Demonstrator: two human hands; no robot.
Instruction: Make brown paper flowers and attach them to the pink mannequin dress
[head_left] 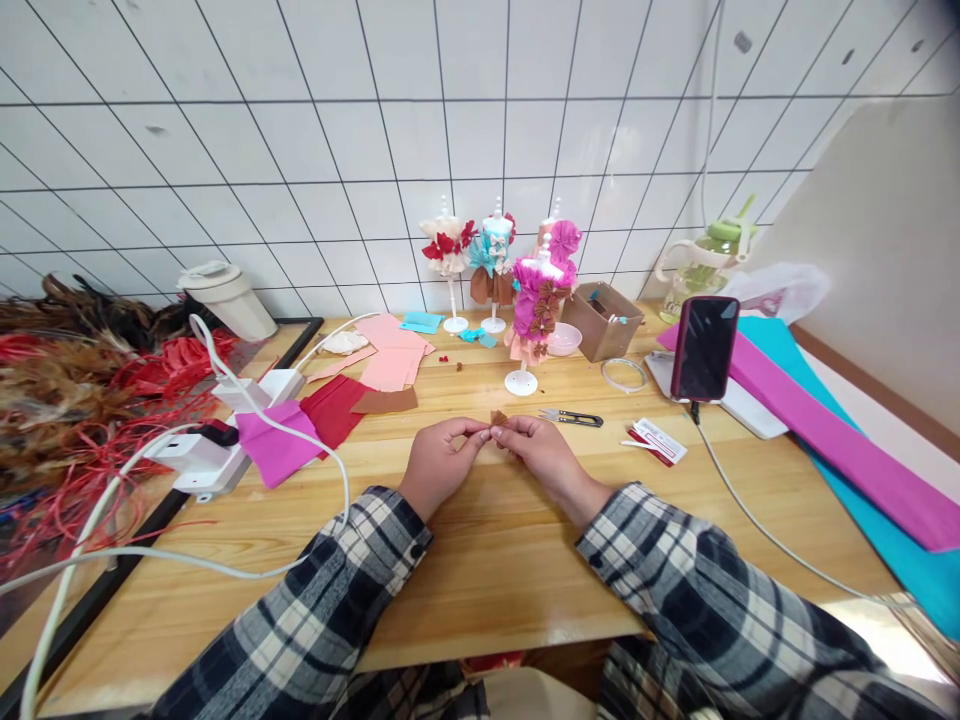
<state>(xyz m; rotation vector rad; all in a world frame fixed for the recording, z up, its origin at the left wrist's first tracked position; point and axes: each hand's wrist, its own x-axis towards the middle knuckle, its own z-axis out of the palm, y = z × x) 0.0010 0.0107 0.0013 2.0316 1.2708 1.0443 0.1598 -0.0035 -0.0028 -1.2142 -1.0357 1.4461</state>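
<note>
Paper (497, 417), brown, crinkled and gathered into a small fan, is pinched at fingertip height between two bare hands, near the middle of the light wooden table (480, 600). The left hand (444, 462) has thumb and forefinger closed on its near left side; the right hand (541, 452) has thumb and forefinger closed at its base. The flared end points away from the wearer, its axis running roughly forward; both hands look about equally near. The fingers hide how tightly the folds are gathered.

Just beyond the right hand lie black-handled metal thread snips (589, 419), blades pointing left. Farther back stands a white miniature dress form (532, 298) in magenta and brown ruffles. To the left are a flat brown paper strip (386, 401) and a dark red paper sheet (334, 410).

At right, a red-and-white card (660, 442) carries a barcode and print too small to read. The upright smartphone (705, 350) shows no legible text.
</note>
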